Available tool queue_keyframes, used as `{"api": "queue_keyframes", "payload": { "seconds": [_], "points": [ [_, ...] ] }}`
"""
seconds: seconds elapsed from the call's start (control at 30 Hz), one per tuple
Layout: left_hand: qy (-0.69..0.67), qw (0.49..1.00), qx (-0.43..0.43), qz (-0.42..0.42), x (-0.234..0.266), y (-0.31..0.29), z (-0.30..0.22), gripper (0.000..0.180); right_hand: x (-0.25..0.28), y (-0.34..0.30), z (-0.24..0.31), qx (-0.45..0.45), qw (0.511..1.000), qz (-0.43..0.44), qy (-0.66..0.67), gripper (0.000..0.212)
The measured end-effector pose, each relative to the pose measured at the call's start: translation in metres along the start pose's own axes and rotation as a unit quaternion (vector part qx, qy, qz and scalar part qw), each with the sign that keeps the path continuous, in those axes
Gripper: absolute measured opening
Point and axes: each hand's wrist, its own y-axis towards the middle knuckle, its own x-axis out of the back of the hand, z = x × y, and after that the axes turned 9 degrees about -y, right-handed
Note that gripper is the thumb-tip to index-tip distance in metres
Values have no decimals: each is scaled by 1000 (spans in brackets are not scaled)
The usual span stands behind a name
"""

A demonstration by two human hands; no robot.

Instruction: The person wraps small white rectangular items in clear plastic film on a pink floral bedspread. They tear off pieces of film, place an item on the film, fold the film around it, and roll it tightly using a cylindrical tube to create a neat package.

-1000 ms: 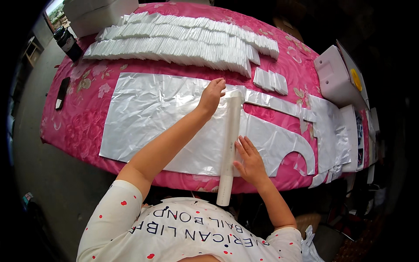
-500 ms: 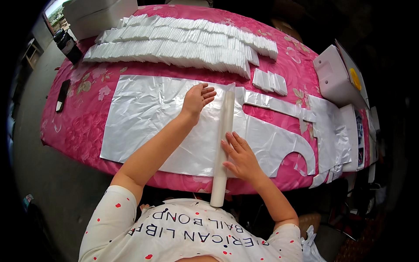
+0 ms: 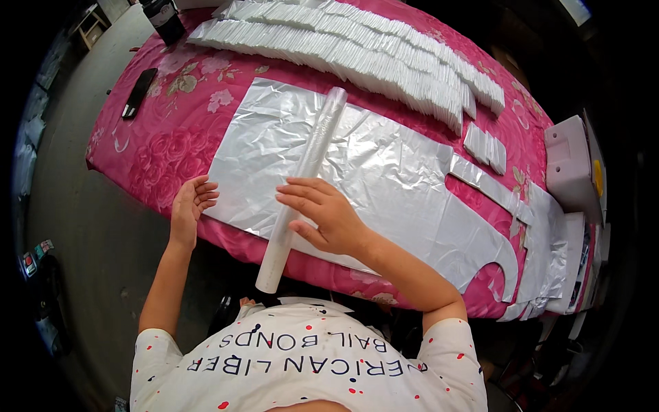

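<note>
Head view: pink floral table (image 3: pixel 171 130), silvery sheet (image 3: pixel 384 172); right hand (image 3: pixel 322 213) fingers released on roll (image 3: pixel 302 182), left hand (image 3: pixel 189 206) released, now off sheet at 9 o'clock.

This looks like a small packing workshop set up in someone's home. Beyond the hands, a table (image 3: pixel 171 147) under a pink floral cloth carries long rows of folded white packets (image 3: pixel 384 62), and a cut silvery plastic sheet (image 3: pixel 384 178) spreads beneath them. Bare concrete floor (image 3: pixel 89 226) lies off to the left hand's side.

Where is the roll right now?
Head view, centre: the roll lies across the plastic sheet, its near end past the table edge, the right hand on it.
</note>
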Motion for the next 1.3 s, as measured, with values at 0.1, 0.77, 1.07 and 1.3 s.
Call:
{"api": "queue_keyframes", "payload": {
  "seconds": [0.1, 0.77, 1.07, 1.3],
  "points": [
    [9, 1000, 15, -20, 22, -33, 15, 43, -7, -4, -42, -15, 982, 92, -162, 48],
    [-10, 977, 205, 57, -28, -77, 14, 60, -131, 109, -24, -357, 888, -247, 152, 90],
    [-258, 837, 357, 325, -70, -62, 12, 87, -17, 50, -6, -410, 661, -262, 571, 62],
    [192, 945, 161, 212, -120, -61, 26, 39, -27, 8, 0, -426, 700, -330, 469, 45]
  ]
}}
